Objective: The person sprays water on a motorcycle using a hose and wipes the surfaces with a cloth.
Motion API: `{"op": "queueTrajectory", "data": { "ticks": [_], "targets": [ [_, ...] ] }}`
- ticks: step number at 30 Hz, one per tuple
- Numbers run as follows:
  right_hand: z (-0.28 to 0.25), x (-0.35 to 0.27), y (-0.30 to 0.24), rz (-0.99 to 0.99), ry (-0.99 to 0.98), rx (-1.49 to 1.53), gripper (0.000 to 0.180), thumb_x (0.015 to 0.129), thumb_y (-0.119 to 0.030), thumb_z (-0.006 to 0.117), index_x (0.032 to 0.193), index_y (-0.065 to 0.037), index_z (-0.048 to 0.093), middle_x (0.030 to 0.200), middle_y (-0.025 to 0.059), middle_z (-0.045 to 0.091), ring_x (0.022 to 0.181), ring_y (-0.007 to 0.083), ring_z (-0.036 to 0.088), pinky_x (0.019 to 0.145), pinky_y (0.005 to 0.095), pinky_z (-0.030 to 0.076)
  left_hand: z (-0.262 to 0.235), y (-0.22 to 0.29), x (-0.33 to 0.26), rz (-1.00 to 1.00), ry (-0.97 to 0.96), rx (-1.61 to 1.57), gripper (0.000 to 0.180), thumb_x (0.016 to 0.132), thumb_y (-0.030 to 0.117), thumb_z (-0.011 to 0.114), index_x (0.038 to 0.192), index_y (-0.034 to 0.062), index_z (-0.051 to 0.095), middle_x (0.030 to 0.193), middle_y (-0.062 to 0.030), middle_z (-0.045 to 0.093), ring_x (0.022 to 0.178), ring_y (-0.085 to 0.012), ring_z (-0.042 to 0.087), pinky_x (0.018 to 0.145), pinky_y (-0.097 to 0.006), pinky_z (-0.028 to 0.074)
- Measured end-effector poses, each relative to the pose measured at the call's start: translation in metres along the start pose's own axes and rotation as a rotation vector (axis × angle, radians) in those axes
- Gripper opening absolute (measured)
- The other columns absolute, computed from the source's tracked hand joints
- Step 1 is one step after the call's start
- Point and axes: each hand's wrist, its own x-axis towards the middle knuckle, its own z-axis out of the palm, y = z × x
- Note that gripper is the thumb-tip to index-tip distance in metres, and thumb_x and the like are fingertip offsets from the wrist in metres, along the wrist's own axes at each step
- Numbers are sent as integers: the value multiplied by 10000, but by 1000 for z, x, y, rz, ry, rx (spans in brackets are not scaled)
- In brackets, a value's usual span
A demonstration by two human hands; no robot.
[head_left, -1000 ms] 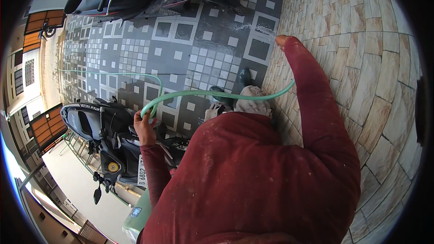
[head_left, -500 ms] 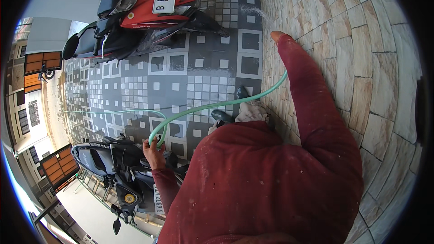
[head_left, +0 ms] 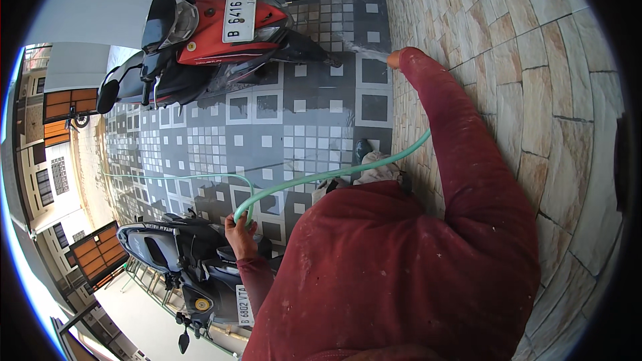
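A green garden hose (head_left: pixel 314 179) arcs across in front of my body. My left hand (head_left: pixel 242 237) is closed round a bend of it at the lower left, above the dark motorbike. From there it rises to the right and passes behind my right forearm. At the far right, beside the stone wall, my right hand (head_left: pixel 394 60) shows only in part past the maroon sleeve. A water jet (head_left: pixel 364 51) leaves it toward the left, by the red motorbike's front wheel. The hose end and most of the right fingers are hidden.
A red scooter-type motorbike (head_left: pixel 227 30) stands at the far left, a dark motorbike (head_left: pixel 194 261) at the near left. Wet patterned floor tiles (head_left: pixel 254 140) lie between them. A stone-clad wall (head_left: pixel 521 93) rises close on my right. My shoe (head_left: pixel 362 150) shows beside the wall.
My right hand has swung a little to the left, and the water jet now points toward the red motorbike's wheel. My left hand keeps its hold on the hose. The view has shifted slightly.
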Motion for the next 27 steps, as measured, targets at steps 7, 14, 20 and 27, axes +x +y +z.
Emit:
{"op": "queueTrajectory", "data": {
  "ticks": [7,14,20,27],
  "targets": [
    [-35,34,-14,-223,-107,-316,272,794,-242,567,917,-36,694,820,126,686,727,258,652,663,447,478,28,12,5,-17,7,2,226,883,177,727,955,157,513,917,30,536,854,-104,526,689,-319,511],
    [-65,66,-25,27,-113,285,172,806,-209,538,808,-55,614,652,85,571,533,183,526,489,376,398,55,25,66,-76,-1,-9,197,900,176,701,970,131,523,917,4,544,815,-122,532,679,-343,505],
    [-121,75,-42,177,-125,347,149,823,-207,534,828,-64,576,618,55,506,475,150,445,438,356,352,82,52,127,-138,-61,-73,246,877,191,735,945,184,498,936,41,523,887,-112,528,698,-334,502],
    [-192,127,-60,169,-97,309,157,821,-204,534,819,-54,582,625,65,532,476,154,471,429,357,362,116,88,167,-164,-91,-30,227,896,212,716,944,167,498,937,30,534,877,-100,521,701,-334,502]
  ]
}}
